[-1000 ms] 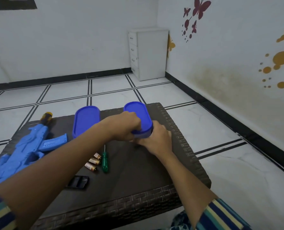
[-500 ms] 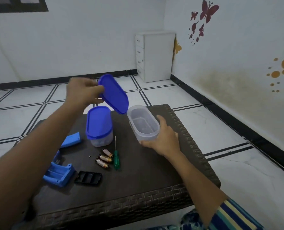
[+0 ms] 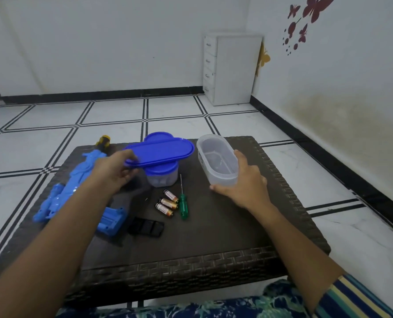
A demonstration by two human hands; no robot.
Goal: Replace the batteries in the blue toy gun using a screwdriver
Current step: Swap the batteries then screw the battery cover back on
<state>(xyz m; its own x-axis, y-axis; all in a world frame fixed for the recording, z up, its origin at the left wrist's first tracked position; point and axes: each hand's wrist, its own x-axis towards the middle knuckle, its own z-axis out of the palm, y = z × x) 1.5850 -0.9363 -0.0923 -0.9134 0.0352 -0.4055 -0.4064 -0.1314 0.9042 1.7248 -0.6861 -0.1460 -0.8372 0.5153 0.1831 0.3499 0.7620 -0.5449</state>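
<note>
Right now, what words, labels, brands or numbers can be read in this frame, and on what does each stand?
No text can be read.
Three gold-and-black batteries: banded wrappers, any print too small and blurred to read.
Green-handled screwdriver, blue toy gun, blue oval plastic lid, clear oval plastic container: no marking shows.

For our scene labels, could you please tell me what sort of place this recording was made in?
Probably a room in a home: butterfly wall stickers, a white drawer unit in the corner, and a low dark woven table on a tiled floor.
</note>
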